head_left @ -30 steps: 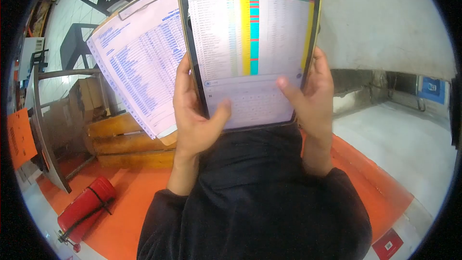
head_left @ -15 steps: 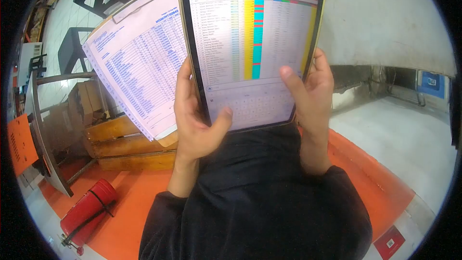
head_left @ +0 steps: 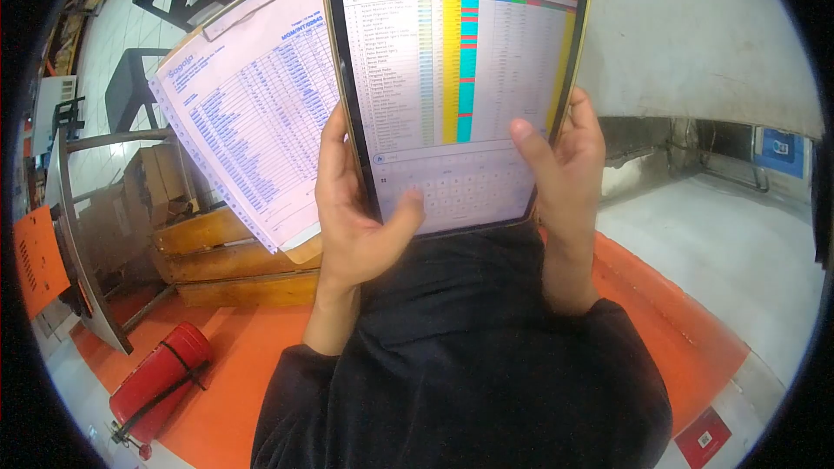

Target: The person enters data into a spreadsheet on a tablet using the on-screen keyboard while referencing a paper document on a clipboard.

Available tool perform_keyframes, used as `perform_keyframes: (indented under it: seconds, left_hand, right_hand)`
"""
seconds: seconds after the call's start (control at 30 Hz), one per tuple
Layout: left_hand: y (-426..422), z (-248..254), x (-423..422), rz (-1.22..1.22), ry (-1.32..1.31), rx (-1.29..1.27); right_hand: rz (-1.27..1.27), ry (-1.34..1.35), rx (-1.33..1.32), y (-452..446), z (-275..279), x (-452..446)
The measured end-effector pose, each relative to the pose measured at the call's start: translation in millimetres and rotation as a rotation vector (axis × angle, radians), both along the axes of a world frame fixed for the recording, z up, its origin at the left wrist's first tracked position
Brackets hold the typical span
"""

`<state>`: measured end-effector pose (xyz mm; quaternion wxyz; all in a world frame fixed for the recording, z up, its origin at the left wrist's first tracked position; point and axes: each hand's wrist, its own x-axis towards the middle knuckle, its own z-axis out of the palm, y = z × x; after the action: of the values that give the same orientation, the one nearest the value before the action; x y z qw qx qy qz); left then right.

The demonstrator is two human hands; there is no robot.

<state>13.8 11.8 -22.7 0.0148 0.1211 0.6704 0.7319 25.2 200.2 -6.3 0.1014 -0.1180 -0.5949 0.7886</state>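
Note:
A tablet [head_left: 486,104] in a gold-edged case is held upright in front of me, between both hands. Its screen carries a spreadsheet with yellow, teal and red columns, and an on-screen keyboard below. My left hand [head_left: 360,221] grips the lower left edge, its thumb over the keyboard's left part. My right hand [head_left: 565,161] grips the right edge, with the thumb over the lower right of the sheet. Fingers of both hands are partly hidden behind the tablet. Left of it, partly covered, a clipboard [head_left: 306,251] bears a printed paper form [head_left: 252,122] under a metal clip.
A red fire extinguisher [head_left: 161,382] is on the orange floor at lower left. Beyond it are wooden slats [head_left: 234,265], a cardboard box [head_left: 161,182] and dark stools [head_left: 135,91]. A white surface [head_left: 721,243] lies at right, near a red card with a code [head_left: 704,439].
The left thumb has shifted slightly to the right over the keyboard. The tablet and right hand have moved only a touch to the right.

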Motion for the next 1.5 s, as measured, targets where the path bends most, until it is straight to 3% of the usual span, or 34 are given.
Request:
perform_keyframes:
  seconds: [0.73, 1.23, 1.5]
  left_hand:
    - [2.4, 4.8, -0.6, 0.001, -0.026, 0.029]
    - [-1.4, 5.0, -0.9, -0.008, -0.053, 0.017]
    - [-9.9, -12.4, 1.6, -0.006, -0.057, 0.097]
  right_hand:
    - [-0.030, -0.003, 0.046, -1.2, -1.5, -3.1]
    - [0.025, 0.007, -0.071, 2.3, -3.2, 0.6]
    - [0.048, 0.007, 0.153, 4.0, 1.7, 7.6]
